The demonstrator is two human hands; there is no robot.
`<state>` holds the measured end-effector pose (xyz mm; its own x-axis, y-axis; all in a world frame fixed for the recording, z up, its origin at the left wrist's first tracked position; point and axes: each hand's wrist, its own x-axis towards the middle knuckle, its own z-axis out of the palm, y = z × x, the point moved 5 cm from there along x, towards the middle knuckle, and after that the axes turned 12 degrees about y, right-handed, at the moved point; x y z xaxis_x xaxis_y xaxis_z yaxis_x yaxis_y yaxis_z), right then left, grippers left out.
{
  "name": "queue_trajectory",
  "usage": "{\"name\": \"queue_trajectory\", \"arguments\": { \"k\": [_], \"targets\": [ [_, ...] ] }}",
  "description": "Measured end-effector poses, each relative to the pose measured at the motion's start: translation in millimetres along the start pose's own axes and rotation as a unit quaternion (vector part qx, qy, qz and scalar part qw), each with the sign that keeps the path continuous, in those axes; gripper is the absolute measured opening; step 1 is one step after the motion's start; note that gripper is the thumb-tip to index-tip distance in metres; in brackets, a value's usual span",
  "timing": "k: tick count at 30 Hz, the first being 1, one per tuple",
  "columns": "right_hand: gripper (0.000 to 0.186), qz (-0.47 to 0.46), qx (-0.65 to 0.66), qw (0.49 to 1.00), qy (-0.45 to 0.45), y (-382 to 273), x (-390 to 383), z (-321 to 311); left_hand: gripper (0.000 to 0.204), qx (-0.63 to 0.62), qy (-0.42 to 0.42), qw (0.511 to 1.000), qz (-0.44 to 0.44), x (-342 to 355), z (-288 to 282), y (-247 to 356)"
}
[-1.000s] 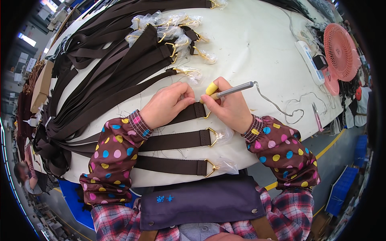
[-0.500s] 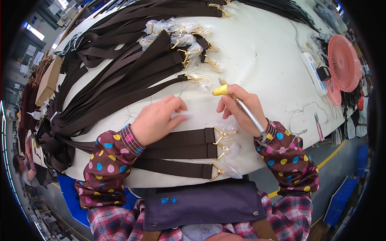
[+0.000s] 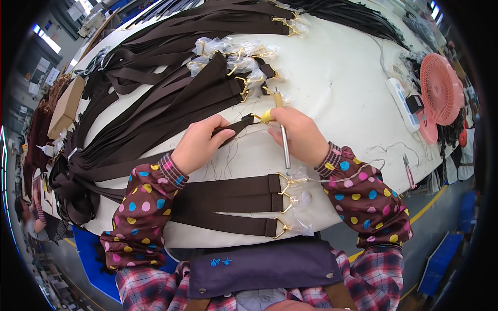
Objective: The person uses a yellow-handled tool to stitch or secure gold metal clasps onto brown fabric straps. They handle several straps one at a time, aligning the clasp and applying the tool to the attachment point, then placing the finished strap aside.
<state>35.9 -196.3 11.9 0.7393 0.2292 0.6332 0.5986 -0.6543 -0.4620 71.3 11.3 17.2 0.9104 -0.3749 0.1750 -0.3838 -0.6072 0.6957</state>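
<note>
My left hand [image 3: 199, 144] is closed, pinching a dark brown strap [image 3: 237, 127] near its end, which is lifted a little off the table. Across from it, my right hand [image 3: 303, 136] grips a slim, pen-shaped metal tool [image 3: 285, 145] with a brownish upper end. A yellow cover [image 3: 266, 115] sits on one of its fingers, and that finger touches the gold clasp [image 3: 254, 116] at the strap's tip. Loose dark threads [image 3: 228, 155] trail below the strap. Nearer me lie a few brown straps [image 3: 233, 194] with gold clasps in clear plastic [image 3: 298, 203].
Bundled brown straps [image 3: 150, 111] fill the table's left and back, their clasps wrapped in plastic [image 3: 251, 50]. At the right are a pink fan [image 3: 441, 83], a white power strip [image 3: 402, 103] and pink-handled snips [image 3: 409, 171]. A thin cable [image 3: 358, 176] runs by my right sleeve.
My left hand has taken hold of the strap's end and raised it. My right hand has moved left to the clasp, and the tool has turned nearly upright in the picture.
</note>
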Motion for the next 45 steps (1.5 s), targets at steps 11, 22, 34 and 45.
{"name": "queue_trajectory", "arguments": {
  "k": [11,22,34,45],
  "targets": [
    [0.018,0.139,0.087,0.978,-0.13,2.8,-33.8,-51.9,0.019,-0.154,-0.17,0.97,-0.084,-29.6,42.4,20.1],
    [0.028,0.182,0.28,0.943,-0.014,23.3,-4.4,-18.7,0.016,-0.086,-0.114,0.99,0.013,-32.4,41.1,27.6],
    [0.027,0.264,0.259,0.929,0.008,29.0,-13.6,-3.1,0.017,-0.087,-0.118,0.989,0.03,-34.2,42.5,27.3],
    [0.019,0.242,0.267,0.931,-0.058,17.3,-4.7,3.8,0.018,-0.077,-0.141,0.986,0.053,-35.7,41.9,28.6]
  ]
}}
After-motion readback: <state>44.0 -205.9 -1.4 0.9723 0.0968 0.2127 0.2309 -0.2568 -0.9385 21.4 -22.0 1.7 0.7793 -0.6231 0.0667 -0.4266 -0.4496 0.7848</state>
